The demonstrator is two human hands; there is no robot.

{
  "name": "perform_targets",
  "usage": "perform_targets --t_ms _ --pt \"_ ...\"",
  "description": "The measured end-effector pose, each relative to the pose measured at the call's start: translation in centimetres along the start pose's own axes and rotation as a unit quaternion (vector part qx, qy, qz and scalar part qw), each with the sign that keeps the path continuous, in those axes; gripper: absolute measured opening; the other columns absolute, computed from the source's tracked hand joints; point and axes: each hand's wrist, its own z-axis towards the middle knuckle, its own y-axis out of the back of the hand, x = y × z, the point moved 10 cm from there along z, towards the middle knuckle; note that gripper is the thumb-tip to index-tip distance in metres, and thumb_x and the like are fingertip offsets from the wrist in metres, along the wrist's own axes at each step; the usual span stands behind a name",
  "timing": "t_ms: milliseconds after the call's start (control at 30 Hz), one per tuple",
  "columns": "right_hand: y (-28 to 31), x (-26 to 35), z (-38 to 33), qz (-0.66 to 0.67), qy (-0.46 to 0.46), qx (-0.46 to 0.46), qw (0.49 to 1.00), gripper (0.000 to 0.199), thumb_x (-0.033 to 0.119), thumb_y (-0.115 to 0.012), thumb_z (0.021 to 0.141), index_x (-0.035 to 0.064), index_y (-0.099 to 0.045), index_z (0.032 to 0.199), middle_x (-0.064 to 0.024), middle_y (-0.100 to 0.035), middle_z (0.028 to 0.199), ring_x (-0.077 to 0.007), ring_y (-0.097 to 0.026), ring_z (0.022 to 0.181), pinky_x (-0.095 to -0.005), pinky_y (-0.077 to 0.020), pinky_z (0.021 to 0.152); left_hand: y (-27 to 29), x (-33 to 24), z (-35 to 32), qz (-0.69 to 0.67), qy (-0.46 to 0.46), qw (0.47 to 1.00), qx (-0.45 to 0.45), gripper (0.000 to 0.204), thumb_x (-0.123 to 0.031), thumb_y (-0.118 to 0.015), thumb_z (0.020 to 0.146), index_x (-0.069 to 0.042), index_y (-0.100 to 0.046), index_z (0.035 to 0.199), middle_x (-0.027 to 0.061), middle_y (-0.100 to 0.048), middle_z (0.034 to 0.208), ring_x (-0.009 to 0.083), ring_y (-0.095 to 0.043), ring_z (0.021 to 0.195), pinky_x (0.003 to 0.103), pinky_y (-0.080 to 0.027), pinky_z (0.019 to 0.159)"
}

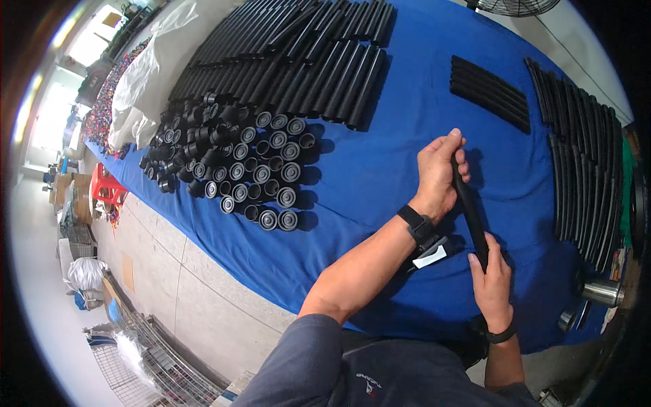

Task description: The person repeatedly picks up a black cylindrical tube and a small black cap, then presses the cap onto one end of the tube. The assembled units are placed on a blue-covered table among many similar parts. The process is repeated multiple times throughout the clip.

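Observation:
A long black tube (471,216) runs slantwise between my hands above the blue cloth. My left hand (439,175) is closed round its upper end with the thumb pointing up. Lower down, my right hand (493,277) grips the other end between thumb and fingers. Just beyond my hands, several black tubes (489,93) lie side by side in a small batch. A longer row of black tubes (586,163) is on the right. What is inside my left fist, beyond the tube's end, is hidden.
Blue cloth (359,183) covers the table. At far left lie stacked black tubes (291,68) and many round black caps (261,169), beside clear plastic sheeting (146,74). A metal cup (602,293) stands at the right edge. Wire racks (156,359) and a red stool (107,184) are on the floor.

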Motion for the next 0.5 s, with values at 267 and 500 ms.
perform_targets --t_ms 267,500 --pt "-2.2 -3.4 -1.8 0.408 -0.265 0.151 0.861 0.045 0.011 -0.065 0.1 -0.0053 -0.048 0.138 -0.0135 -0.069 0.093 -0.0211 -0.067 0.071 -0.033 -0.0531 0.065 -0.5 0.5 -0.1 -0.001 0.016 0.999 0.043 0.03 -0.036 -0.069 0.1 -0.008 -0.063 0.093 -0.0011 -0.056 0.068 0.0119 -0.054 0.056 0.028 -0.047 0.053" --pt "0.8 -1.5 -0.1 0.167 -0.094 0.032 0.981 0.046 0.007 -0.069 0.095 -0.0026 -0.049 0.135 -0.0072 -0.061 0.082 -0.01 -0.056 0.056 -0.0232 -0.0447 0.047 -0.8 0.4 -0.3 0.031 0.004 0.997 0.066 0.032 -0.037 -0.07 0.099 -0.007 -0.065 0.091 -0.0001 -0.059 0.07 0.0119 -0.057 0.06 0.029 -0.048 0.056"
